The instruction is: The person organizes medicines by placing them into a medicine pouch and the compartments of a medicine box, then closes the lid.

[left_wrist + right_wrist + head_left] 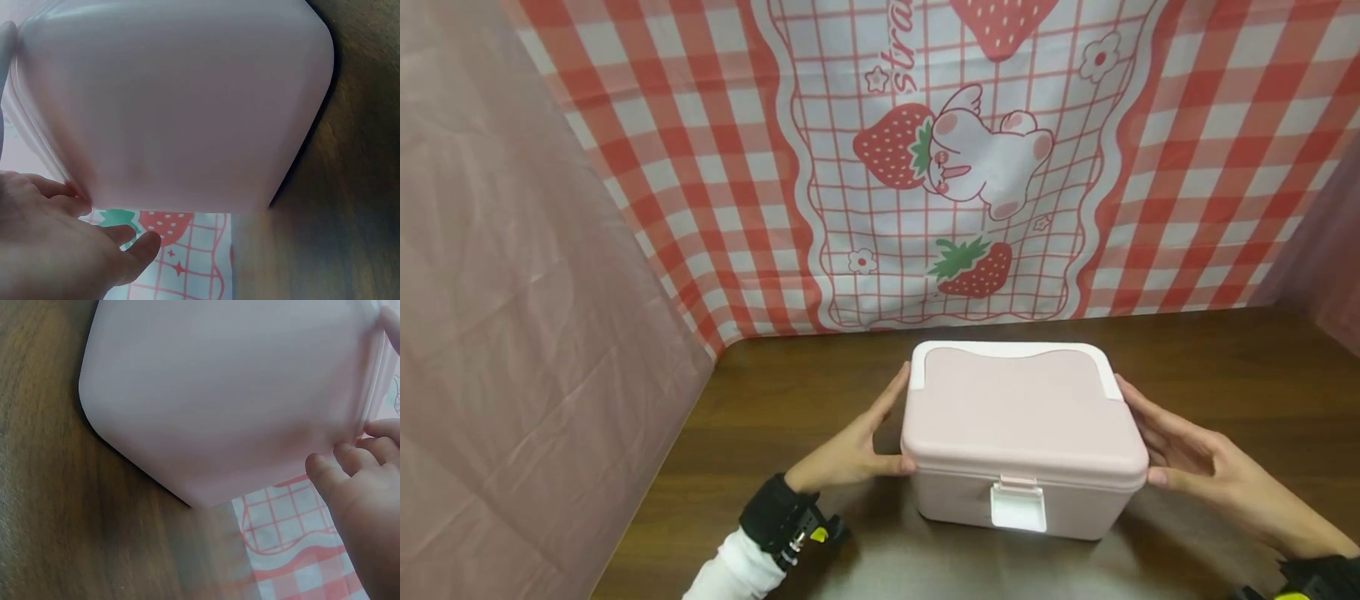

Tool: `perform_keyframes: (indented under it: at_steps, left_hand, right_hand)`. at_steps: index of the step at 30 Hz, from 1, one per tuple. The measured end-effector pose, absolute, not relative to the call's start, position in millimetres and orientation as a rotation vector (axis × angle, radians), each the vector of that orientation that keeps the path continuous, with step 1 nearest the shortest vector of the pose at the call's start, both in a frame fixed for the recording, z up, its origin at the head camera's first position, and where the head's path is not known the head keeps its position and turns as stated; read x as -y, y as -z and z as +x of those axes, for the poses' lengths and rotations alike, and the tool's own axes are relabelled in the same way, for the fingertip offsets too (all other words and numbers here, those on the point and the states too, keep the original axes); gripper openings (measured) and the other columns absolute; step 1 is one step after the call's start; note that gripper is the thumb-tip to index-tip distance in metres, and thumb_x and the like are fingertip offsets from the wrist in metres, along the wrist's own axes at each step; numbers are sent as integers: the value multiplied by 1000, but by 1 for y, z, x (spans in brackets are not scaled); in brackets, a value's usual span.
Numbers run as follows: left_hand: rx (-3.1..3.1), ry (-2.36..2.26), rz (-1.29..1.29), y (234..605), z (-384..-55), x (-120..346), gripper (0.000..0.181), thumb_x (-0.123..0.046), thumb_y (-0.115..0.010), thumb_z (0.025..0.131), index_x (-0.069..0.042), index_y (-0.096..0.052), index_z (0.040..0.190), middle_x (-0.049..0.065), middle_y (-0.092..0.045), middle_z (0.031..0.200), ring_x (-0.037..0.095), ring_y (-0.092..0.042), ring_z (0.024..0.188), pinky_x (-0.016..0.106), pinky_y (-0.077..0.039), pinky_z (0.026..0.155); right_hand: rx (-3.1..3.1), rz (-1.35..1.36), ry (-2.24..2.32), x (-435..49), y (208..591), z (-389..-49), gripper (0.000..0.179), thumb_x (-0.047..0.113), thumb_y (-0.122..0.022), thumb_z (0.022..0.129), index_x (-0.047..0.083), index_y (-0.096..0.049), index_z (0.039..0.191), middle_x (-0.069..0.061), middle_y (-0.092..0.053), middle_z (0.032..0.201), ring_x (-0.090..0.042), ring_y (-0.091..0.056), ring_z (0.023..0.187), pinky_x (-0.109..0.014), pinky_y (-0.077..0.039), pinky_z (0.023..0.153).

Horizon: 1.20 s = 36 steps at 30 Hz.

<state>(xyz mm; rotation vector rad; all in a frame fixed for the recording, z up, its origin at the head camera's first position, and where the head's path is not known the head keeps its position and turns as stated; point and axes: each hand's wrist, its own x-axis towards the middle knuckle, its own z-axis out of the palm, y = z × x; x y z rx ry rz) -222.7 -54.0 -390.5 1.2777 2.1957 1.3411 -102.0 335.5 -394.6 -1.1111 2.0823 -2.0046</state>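
A pale pink lidded box [1022, 417] with a white handle on its lid and a latch flap [1018, 504] at the front stands on the wooden table. My left hand [853, 450] touches its left side, thumb at the front corner and fingers reaching toward the back. On the opposite side, my right hand [1210, 467] has its thumb by the front corner and its fingers along the lid edge. Fingertips [75, 203] meet the lid rim in the left wrist view, the lower fingers spread loosely. Similarly, the right wrist view has fingertips [372, 434] at the rim.
Behind the box hangs a red checked cloth [715, 183] with strawberry prints, reaching down to the table's back edge. Pink fabric [550, 333] closes off the left side, and more hangs at the far right. Brown tabletop [760, 400] shows on both sides of the box.
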Motion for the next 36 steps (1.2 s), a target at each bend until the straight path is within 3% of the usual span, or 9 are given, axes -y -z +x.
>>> perform_keyframes:
  at_steps: [7,12,14,16,18,21,24,28,36]
  left_hand:
    - [-2200,-1373,1315,390,-214,53,100,-50,-65,78,-26,3,147,-13,8,153,16,6,141,56,-9,110]
    - [-2502,-1229,1565,390,-194,43,101,-33,-74,75,-17,-6,148,1,0,155,27,-1,142,63,-13,105]
    - [-2637,-1123,1699,389,-188,37,99,-34,-76,73,-14,-13,147,5,-7,154,30,-6,141,60,-15,105]
    - [-2747,-1011,1841,388,-184,32,94,-37,-76,71,-13,-23,144,7,-16,152,30,-12,140,55,-17,107]
    - [-2830,-896,2004,386,-181,28,86,-40,-75,71,-13,-32,140,8,-25,149,30,-19,138,51,-19,109]
    - [-2929,-712,2224,385,-178,23,76,-42,-73,73,-14,-41,135,7,-36,144,27,-30,134,46,-24,109]
    - [-2997,-566,2424,385,-175,18,68,-42,-71,75,-12,-47,131,4,-45,137,24,-39,128,43,-31,106]
    - [-3001,-470,2677,387,-171,10,50,-39,-67,78,-16,-58,121,4,-53,130,22,-47,120,40,-37,101]
    - [-2997,-485,2831,394,-166,-2,19,-35,-63,82,-23,-67,96,5,-57,124,24,-50,115,41,-38,95]
  right_hand:
    - [-2283,-1145,1944,-326,390,-89,73,-29,-38,79,-12,-3,141,-21,4,151,-8,-15,139,-13,-32,100]
    - [-2887,-892,1653,-300,385,-72,86,-20,-62,71,-4,-17,143,-16,-9,153,-5,-16,139,-5,-25,100]
    - [-3144,-806,1460,-289,386,-68,90,-11,-74,66,-2,-25,141,-14,-16,152,-6,-17,139,-3,-23,100]
    - [-3318,-849,1355,-280,388,-67,81,8,-77,70,-5,-33,137,-18,-21,150,-10,-19,139,-4,-22,101]
    - [-3472,-934,1245,-272,390,-68,73,28,-73,77,-7,-40,132,-22,-29,145,-16,-21,139,-7,-21,104]
    - [-3616,-1071,1139,-259,391,-70,72,52,-54,85,-8,-48,125,-26,-36,139,-25,-22,138,-14,-19,109]
    - [-3722,-1252,1076,-245,391,-74,66,51,-50,88,-8,-53,117,-28,-42,131,-36,-24,135,-26,-16,113]
    - [-3812,-1468,999,-231,393,-78,54,45,-50,91,-4,-57,111,-25,-49,124,-38,-32,129,-41,-14,113]
    - [-3841,-1697,854,-221,396,-84,36,36,-49,93,6,-63,107,-21,-55,113,-35,-37,125,-51,-11,109]
